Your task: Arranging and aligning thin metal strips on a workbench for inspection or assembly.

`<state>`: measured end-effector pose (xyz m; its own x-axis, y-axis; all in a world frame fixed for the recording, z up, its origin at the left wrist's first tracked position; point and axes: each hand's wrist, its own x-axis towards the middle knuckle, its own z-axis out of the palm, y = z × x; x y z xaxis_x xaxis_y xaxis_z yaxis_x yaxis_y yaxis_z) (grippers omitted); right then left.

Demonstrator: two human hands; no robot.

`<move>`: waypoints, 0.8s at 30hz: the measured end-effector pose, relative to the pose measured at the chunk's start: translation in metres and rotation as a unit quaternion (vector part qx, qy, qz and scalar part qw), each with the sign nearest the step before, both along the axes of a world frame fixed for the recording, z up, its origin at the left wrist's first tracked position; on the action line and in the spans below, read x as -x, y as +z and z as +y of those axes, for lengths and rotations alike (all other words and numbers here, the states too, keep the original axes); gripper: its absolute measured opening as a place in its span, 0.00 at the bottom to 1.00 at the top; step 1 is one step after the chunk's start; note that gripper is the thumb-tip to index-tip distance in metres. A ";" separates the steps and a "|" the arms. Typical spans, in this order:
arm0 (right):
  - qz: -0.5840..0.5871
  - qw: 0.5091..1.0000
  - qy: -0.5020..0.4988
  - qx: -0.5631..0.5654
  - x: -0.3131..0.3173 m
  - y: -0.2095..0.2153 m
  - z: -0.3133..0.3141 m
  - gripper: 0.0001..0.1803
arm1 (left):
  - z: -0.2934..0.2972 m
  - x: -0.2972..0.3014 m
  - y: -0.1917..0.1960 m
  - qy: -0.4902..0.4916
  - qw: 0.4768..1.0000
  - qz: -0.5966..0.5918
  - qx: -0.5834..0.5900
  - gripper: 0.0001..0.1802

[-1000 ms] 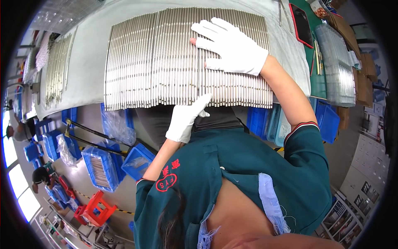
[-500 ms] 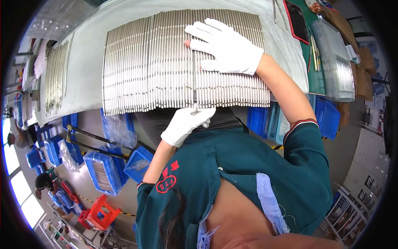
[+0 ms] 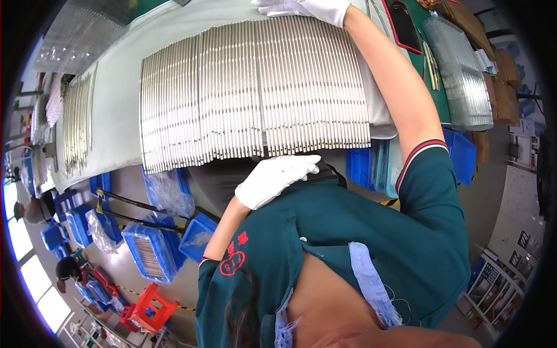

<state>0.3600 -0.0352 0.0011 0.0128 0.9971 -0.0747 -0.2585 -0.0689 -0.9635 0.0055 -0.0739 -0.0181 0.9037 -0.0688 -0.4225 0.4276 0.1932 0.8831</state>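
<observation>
A wide sheet of slim silver metal rods [image 3: 232, 93] lies side by side on the cloth-covered table, their near ends overhanging the front edge. Narrow gaps split the rods into groups. My left hand [image 3: 277, 181], in a white glove, is just in front of the near rod ends, its fingers stretched out together and no rod visible in it. Along the far ends of the rods reaches my right hand [image 3: 307, 8], also white-gloved, fingers extended; the top of the picture cuts off part of it.
More thin rods [image 3: 76, 124] lie at the table's left. Clear plastic trays [image 3: 458, 75] and a red-edged phone [image 3: 402, 26] sit on the right. Blue bins [image 3: 149, 249] stand on the floor at left, near a red stool [image 3: 154, 307].
My right hand has moved from the top of the rods to beyond their far ends. My left hand has shifted slightly right and nearer to me, its fingers now straighter.
</observation>
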 end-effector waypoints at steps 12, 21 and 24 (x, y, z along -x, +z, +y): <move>0.049 0.999 0.006 0.020 0.002 0.009 0.000 0.31 | 0.000 -0.005 0.000 0.002 1.000 0.003 0.008 0.21; 0.033 0.998 -0.029 0.043 -0.015 0.015 -0.022 0.32 | -0.009 -0.018 0.001 -0.103 0.992 -0.053 -0.049 0.21; 0.090 0.994 -0.040 0.041 -0.017 0.010 -0.024 0.30 | -0.016 -0.029 -0.003 -0.110 0.993 -0.045 -0.001 0.22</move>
<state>0.3771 -0.0593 0.0111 0.0715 0.9840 -0.1633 -0.4346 -0.1167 -0.8931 0.0343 -0.0897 -0.0206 0.9011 -0.2678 -0.3410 0.3787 0.1031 0.9198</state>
